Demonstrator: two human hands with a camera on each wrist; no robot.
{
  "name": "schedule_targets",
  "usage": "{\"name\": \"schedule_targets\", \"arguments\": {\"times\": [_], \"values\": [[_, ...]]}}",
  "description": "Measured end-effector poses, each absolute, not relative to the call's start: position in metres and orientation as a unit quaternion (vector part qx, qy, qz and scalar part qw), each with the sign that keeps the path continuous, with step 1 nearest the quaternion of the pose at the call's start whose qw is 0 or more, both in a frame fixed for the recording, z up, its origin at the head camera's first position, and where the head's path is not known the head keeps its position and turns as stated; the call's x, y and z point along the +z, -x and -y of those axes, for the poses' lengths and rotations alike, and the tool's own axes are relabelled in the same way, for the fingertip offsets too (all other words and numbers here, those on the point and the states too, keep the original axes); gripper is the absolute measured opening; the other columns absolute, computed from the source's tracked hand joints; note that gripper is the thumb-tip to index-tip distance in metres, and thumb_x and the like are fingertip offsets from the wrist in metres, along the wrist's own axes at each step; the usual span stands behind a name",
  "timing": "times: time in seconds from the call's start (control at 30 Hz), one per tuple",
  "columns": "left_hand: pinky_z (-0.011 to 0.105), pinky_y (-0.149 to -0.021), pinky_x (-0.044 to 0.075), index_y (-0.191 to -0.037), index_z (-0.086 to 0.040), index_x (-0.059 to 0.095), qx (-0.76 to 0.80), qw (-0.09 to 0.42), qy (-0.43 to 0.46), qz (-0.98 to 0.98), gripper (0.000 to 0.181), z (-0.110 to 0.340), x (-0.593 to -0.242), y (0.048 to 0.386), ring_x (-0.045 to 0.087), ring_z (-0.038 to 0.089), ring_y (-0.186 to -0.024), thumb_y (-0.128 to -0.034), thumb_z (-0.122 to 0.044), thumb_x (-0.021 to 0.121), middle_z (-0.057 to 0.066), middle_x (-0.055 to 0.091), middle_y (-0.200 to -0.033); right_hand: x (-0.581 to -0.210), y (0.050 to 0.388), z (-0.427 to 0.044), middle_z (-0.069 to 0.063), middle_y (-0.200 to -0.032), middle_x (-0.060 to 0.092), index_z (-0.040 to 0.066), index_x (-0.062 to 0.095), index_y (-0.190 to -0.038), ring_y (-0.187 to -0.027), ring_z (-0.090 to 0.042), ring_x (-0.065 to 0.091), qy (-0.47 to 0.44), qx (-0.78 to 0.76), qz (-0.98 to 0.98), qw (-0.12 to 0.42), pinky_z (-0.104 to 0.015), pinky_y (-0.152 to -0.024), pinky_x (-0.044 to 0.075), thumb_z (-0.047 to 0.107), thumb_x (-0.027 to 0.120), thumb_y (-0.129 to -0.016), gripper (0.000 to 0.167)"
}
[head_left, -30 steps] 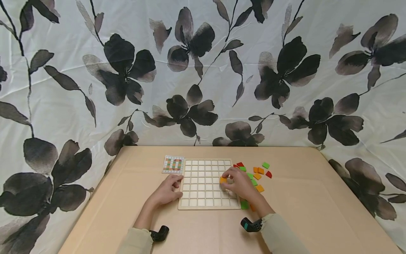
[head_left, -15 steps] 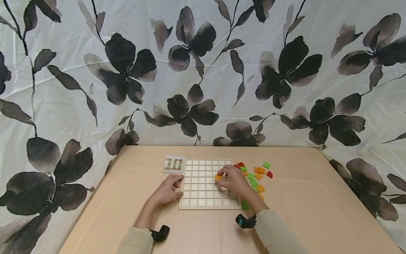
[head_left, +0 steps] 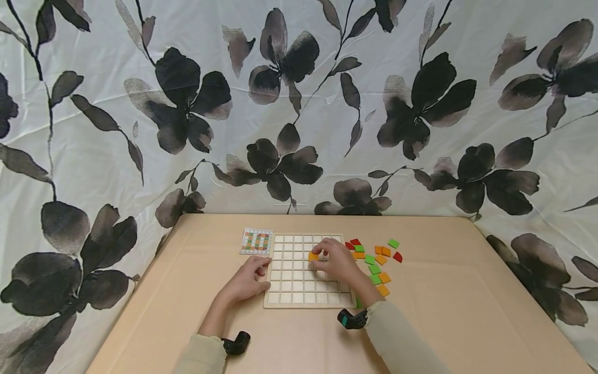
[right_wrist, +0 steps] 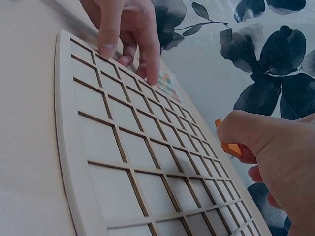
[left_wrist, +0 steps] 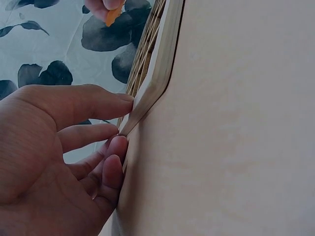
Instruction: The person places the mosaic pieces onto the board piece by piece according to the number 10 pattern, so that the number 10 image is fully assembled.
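A pale wooden grid board with square white cells lies on the table. Above its right-middle part my right hand pinches an orange tile between thumb and fingers. The same tile shows in the right wrist view, raised over the cells. My left hand rests at the board's left edge. In the left wrist view the thumb and fingertips touch the board's side, with no grip round it. The cells visible in the head view hold no tiles; some are hidden under my right hand.
Right of the board lie scattered green tiles, orange tiles and red rounded pieces. A small card with a coloured grid pattern lies at the board's upper left. Behind the table hangs a floral cloth.
My right hand has carried the orange tile leftward and slightly farther away over the board, from near its right edge. The left hand has stayed at the left edge.
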State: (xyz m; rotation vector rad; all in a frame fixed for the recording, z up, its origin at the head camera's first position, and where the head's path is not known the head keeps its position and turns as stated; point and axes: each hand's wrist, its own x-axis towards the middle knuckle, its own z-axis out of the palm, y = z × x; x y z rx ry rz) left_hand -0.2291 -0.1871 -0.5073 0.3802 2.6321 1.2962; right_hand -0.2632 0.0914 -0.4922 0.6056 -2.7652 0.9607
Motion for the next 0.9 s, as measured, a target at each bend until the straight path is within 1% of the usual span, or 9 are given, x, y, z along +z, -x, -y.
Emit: {"name": "schedule_targets", "arguments": {"times": [0.17, 0.37, 0.57, 0.9], "values": [[0.023, -0.068, 0.038, -0.138, 0.0, 0.049, 0.436, 0.093, -0.131, -0.886, 0.065, 0.188, -0.507, 0.229, 0.044, 0.018, -0.091, -0.0772, -0.002, 0.073, 0.011, 0.044, -0.117, -0.491, 0.268, -0.082, 0.008, -0.092, 0.062, 0.02, 0.072, -0.092, -0.082, -0.013, 0.054, -0.196, 0.327, 0.923, 0.059, -0.023, -0.068, 0.044, 0.028, 0.079, -0.079, 0.017], [0.023, -0.068, 0.038, -0.138, -0.001, 0.049, 0.435, 0.093, -0.128, -0.886, 0.065, 0.187, -0.507, 0.228, 0.045, 0.018, -0.091, -0.0775, -0.002, 0.073, 0.01, 0.044, -0.116, -0.49, 0.27, -0.074, 0.008, -0.096, 0.063, 0.02, 0.072, -0.094, -0.083, -0.012, 0.053, -0.194, 0.332, 0.922, 0.046, -0.024, -0.069, 0.045, 0.028, 0.077, -0.08, 0.016], [0.023, -0.067, 0.038, -0.138, -0.001, 0.049, 0.435, 0.09, -0.134, -0.886, 0.065, 0.188, -0.508, 0.229, 0.045, 0.018, -0.091, -0.0775, -0.003, 0.073, 0.011, 0.045, -0.117, -0.49, 0.274, -0.07, 0.008, -0.095, 0.063, 0.022, 0.072, -0.095, -0.084, -0.011, 0.053, -0.191, 0.331, 0.923, 0.044, -0.025, -0.069, 0.045, 0.03, 0.076, -0.081, 0.017], [0.023, -0.066, 0.039, -0.137, -0.001, 0.05, 0.432, 0.085, -0.133, -0.888, 0.065, 0.188, -0.509, 0.229, 0.046, 0.018, -0.09, -0.0765, -0.002, 0.074, 0.01, 0.045, -0.114, -0.493, 0.281, -0.063, 0.009, -0.091, 0.062, 0.02, 0.073, -0.096, -0.08, -0.01, 0.054, -0.221, 0.334, 0.915, 0.055, -0.023, -0.067, 0.044, 0.03, 0.078, -0.081, 0.019]]}}
